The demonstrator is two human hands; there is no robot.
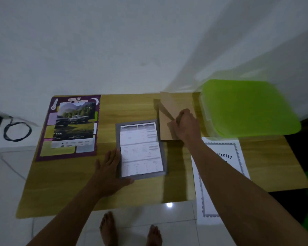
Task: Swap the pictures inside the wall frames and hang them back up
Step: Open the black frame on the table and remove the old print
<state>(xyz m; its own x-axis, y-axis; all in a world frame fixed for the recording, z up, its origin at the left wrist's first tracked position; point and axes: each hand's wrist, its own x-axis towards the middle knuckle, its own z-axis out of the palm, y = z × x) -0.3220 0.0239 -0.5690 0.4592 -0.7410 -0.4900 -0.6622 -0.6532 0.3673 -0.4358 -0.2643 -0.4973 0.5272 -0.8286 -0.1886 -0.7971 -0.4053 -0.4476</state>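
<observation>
Pinching the brown cardboard backing board (pixel 174 105), the right grip (pixel 185 125) sits beside the grey rectangular picture frame (pixel 118 137), which the flat, spread left grip (pixel 112 167) touches.

purple poster (pixel 68 151), at left: heading word "girls" at top, line beneath blurred. car print (pixel 75 121) lying on it: white letters "t cab" at lower left, small lines below unreadable. certificate (pixel 220 157), at right: blackletter fragment "ment", rest hidden. sheet (pixel 140 150) in grey frame (pixel 118 139): printed rows, too blurred to read.
</observation>
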